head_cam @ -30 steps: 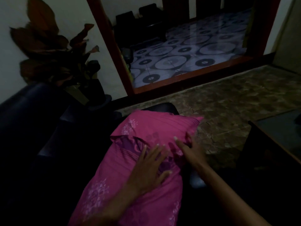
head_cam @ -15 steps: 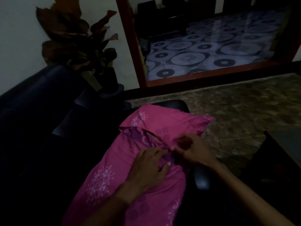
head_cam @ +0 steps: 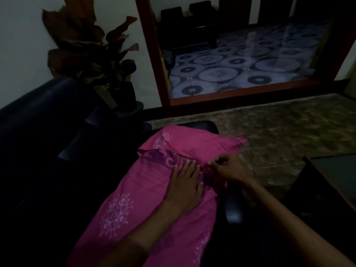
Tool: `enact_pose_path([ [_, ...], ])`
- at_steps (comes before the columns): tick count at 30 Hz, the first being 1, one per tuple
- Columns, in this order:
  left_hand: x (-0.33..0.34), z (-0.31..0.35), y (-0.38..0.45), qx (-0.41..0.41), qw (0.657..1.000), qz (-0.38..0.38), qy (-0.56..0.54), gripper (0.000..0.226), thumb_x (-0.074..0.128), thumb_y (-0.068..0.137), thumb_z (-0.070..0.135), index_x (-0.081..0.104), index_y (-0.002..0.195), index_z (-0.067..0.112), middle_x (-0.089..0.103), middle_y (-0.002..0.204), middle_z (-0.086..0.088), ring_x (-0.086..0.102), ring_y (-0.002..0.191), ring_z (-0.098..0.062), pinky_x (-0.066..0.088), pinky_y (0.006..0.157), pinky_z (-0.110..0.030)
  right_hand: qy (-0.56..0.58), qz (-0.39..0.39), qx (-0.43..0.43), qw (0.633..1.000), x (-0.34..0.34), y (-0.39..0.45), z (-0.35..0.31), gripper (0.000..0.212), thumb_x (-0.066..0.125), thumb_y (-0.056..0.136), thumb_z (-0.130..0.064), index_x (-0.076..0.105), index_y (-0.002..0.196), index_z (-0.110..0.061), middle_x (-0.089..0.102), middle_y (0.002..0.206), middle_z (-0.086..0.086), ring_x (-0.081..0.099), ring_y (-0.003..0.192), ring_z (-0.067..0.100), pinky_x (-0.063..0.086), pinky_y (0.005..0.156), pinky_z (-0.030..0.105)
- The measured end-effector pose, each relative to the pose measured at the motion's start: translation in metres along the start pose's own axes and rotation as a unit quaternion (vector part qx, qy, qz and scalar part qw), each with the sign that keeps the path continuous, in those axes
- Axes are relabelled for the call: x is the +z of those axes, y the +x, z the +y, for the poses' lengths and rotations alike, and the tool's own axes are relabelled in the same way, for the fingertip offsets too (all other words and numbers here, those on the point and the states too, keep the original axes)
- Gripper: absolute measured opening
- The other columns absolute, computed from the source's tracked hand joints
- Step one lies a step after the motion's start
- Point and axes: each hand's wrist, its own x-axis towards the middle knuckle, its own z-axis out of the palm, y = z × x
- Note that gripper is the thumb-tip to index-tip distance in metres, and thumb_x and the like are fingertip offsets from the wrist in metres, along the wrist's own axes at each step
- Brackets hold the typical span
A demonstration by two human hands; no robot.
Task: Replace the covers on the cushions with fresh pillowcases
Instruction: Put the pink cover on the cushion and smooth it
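A long cushion in a pink pillowcase (head_cam: 146,201) with pale flower prints lies on the dark sofa (head_cam: 38,151), its far end over the armrest. At the case's flap a purple patterned fabric (head_cam: 163,160) shows. My left hand (head_cam: 185,187) lies flat on the cushion with straight fingers, pressing near that flap. My right hand (head_cam: 229,168) has its fingers curled and pinches the pink fabric edge just right of my left fingertips.
A potted plant (head_cam: 92,54) with large dark leaves stands behind the sofa at the wall. A red-framed doorway (head_cam: 154,64) opens onto a floor with circle patterns. A dark low table (head_cam: 331,182) sits at the right, on mottled floor tiles.
My right hand went from flat with straight fingers to curled, pinching the case's edge. My left hand shifted slightly up toward the flap. The camera view moved left and down.
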Motion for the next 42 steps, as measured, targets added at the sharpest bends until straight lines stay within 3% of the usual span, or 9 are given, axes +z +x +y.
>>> enact_pose_path([
  [3, 0.007, 0.003, -0.018, 0.038, 0.994, 0.096, -0.039, 0.051, 0.043, 0.087, 0.033, 0.066, 0.128, 0.013, 0.061, 0.138, -0.004, 0.053, 0.132, -0.021, 0.028, 0.113, -0.047, -0.081, -0.042, -0.012, 0.996, 0.019, -0.003, -0.002, 0.023, 0.082, 0.082, -0.033, 0.067, 0.071, -0.020, 0.067, 0.066, -0.009, 0.060, 0.059, 0.001, 0.045, 0.058, 0.023],
  [7, 0.011, 0.002, -0.029, 0.062, 0.993, 0.087, -0.056, 0.047, 0.046, 0.087, 0.032, 0.068, 0.126, 0.019, 0.062, 0.136, 0.002, 0.057, 0.128, -0.018, 0.036, 0.113, -0.044, -0.114, -0.053, 0.019, 0.992, 0.030, -0.001, 0.008, 0.037, 0.069, 0.068, -0.060, 0.072, 0.069, -0.023, 0.071, 0.066, -0.009, 0.068, 0.064, 0.009, 0.058, 0.065, 0.034],
  [14, 0.001, 0.009, -0.007, 0.068, 0.997, 0.008, 0.037, 0.047, 0.040, 0.079, 0.042, 0.071, 0.114, 0.041, 0.055, 0.145, 0.003, 0.056, 0.129, -0.017, 0.048, 0.099, -0.051, 0.125, 0.015, 0.088, 0.988, -0.005, -0.004, -0.011, 0.024, 0.085, 0.080, -0.016, 0.071, 0.062, -0.008, 0.069, 0.057, 0.009, 0.060, 0.051, 0.015, 0.049, 0.053, 0.027],
  [19, 0.004, 0.014, 0.015, 0.000, 0.995, -0.081, 0.053, 0.080, 0.004, 0.083, 0.048, 0.048, 0.146, 0.024, 0.037, 0.157, -0.010, 0.023, 0.149, -0.029, 0.007, 0.121, -0.056, 0.075, 0.031, -0.001, 0.997, -0.017, -0.013, -0.016, 0.023, 0.086, 0.079, -0.013, 0.070, 0.063, -0.012, 0.069, 0.057, -0.002, 0.060, 0.052, 0.002, 0.048, 0.053, 0.018],
  [22, 0.008, 0.014, 0.014, 0.014, 0.995, -0.080, 0.062, 0.072, 0.017, 0.085, 0.044, 0.048, 0.145, 0.020, 0.040, 0.154, -0.011, 0.025, 0.148, -0.030, 0.002, 0.120, -0.056, -0.027, 0.001, -0.027, 0.999, -0.007, -0.025, -0.006, 0.026, 0.087, 0.077, -0.017, 0.067, 0.062, -0.026, 0.071, 0.063, -0.011, 0.063, 0.057, 0.002, 0.050, 0.057, 0.022],
  [27, 0.021, 0.004, -0.002, 0.103, 0.991, 0.079, 0.011, 0.053, 0.041, 0.091, 0.051, 0.055, 0.138, 0.029, 0.052, 0.147, 0.001, 0.039, 0.144, -0.023, 0.013, 0.116, -0.053, -0.077, 0.111, -0.034, 0.990, 0.011, -0.043, 0.002, 0.025, 0.076, 0.072, -0.008, 0.058, 0.065, -0.023, 0.059, 0.057, -0.012, 0.054, 0.053, -0.005, 0.039, 0.053, 0.017],
  [33, 0.015, 0.017, 0.014, 0.026, 0.981, -0.131, 0.141, 0.078, 0.069, 0.076, 0.041, 0.044, 0.148, 0.022, 0.032, 0.157, -0.009, 0.013, 0.150, -0.031, -0.007, 0.116, -0.066, -0.085, 0.177, -0.049, 0.979, 0.046, -0.076, -0.007, 0.023, 0.075, 0.068, -0.004, 0.063, 0.072, -0.023, 0.070, 0.069, -0.004, 0.065, 0.063, 0.014, 0.046, 0.059, 0.028],
  [39, 0.029, 0.020, 0.001, 0.158, 0.986, 0.043, -0.023, 0.046, 0.044, 0.089, 0.035, 0.060, 0.131, 0.025, 0.057, 0.139, 0.005, 0.041, 0.137, -0.019, 0.027, 0.111, -0.048, -0.121, 0.185, -0.007, 0.975, 0.025, -0.072, 0.022, 0.017, 0.074, 0.073, -0.013, 0.063, 0.080, -0.024, 0.067, 0.071, -0.002, 0.062, 0.062, 0.017, 0.042, 0.057, 0.026],
  [42, 0.037, 0.024, 0.003, 0.225, 0.973, 0.047, 0.013, 0.046, 0.041, 0.090, 0.041, 0.067, 0.125, 0.026, 0.066, 0.128, 0.011, 0.050, 0.130, -0.016, 0.025, 0.110, -0.043, -0.126, 0.192, 0.041, 0.972, 0.016, -0.074, 0.038, 0.012, 0.073, 0.072, -0.014, 0.064, 0.073, -0.021, 0.064, 0.064, -0.004, 0.063, 0.059, 0.019, 0.049, 0.055, 0.033],
])
